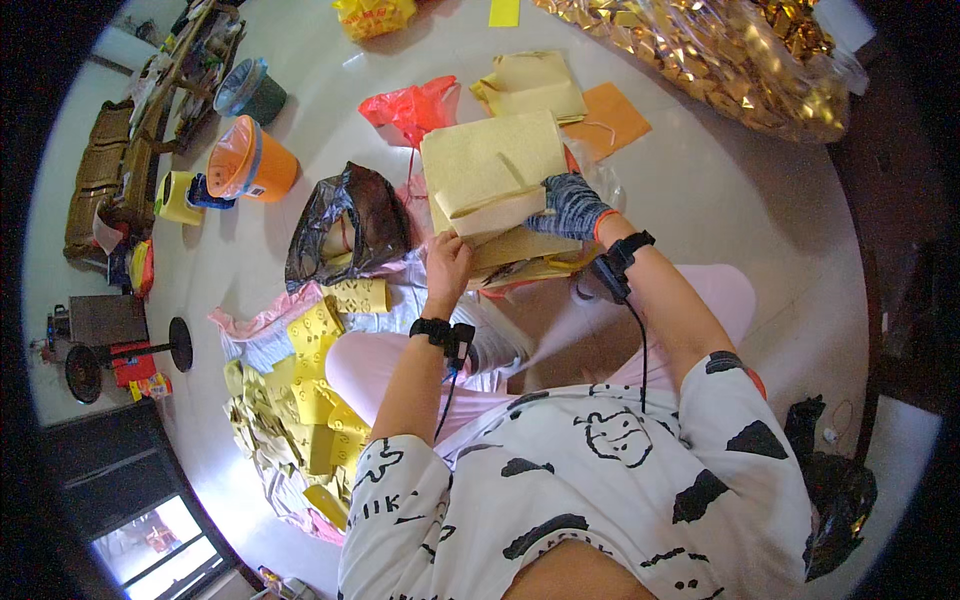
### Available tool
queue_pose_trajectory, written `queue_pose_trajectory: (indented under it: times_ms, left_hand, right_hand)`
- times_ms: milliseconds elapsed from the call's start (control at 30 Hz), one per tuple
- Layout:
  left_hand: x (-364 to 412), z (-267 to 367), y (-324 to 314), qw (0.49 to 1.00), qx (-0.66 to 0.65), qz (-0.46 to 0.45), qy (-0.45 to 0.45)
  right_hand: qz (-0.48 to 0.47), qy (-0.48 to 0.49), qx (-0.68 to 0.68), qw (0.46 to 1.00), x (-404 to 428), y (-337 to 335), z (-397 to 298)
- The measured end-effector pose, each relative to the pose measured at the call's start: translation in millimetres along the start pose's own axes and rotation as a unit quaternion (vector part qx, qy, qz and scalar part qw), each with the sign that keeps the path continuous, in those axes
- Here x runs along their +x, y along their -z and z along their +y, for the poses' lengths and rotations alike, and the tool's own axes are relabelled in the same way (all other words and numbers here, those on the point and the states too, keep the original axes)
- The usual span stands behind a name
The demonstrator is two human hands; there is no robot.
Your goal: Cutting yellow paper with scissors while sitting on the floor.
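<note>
A thick folded stack of pale yellow paper [495,161] lies before me, tilted, over more yellow paper [517,251]. My left hand [448,259] is bare and pinches the stack's lower left edge between thumb and fingers. A grey knit glove with an orange cuff covers my right hand [570,206], which grips the right edge of the stack; the fingers beneath it are partly hidden. Behind it lie another folded yellow paper pile [532,84] and an orange sheet [611,120]. A red plastic bag [412,109] sits just beyond the stack.
An open black plastic bag [349,225] stands to the left, near a heap of stamped yellow paper pieces [300,420]. Farther left are an orange bin [255,161] and a dark bin [255,94]. A large clear bag of gold foil pieces [720,67] lies at upper right.
</note>
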State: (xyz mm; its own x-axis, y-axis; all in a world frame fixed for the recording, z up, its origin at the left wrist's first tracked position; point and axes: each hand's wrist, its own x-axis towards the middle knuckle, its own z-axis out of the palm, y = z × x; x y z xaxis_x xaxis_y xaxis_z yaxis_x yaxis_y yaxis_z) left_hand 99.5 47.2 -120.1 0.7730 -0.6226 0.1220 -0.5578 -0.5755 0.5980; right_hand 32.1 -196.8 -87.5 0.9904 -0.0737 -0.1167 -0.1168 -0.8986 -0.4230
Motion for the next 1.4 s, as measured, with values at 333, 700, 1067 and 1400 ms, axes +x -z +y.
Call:
queue_pose_trajectory:
  times_ms: [333,700,1067,1400]
  left_hand:
    - [13.0,6.2,9.2,0.973,-0.031,-0.052,0.221]
    - [18.0,12.7,3.5,0.969,0.189,0.016,0.16]
    - [15.4,14.9,4.3,0.965,0.224,0.028,0.132]
    - [27.6,33.2,17.9,0.958,0.252,-0.02,0.134]
  right_hand:
    - [-0.04,-0.078,-0.069,0.994,11.2,-5.3,-14.9]
    - [-0.07,-0.183,-0.146,0.97,25.0,-8.0,-31.2]
    - [-0.075,-0.171,-0.14,0.972,27.3,-8.1,-33.7]
    - [-0.083,-0.208,-0.104,0.969,34.5,-13.5,-30.7]
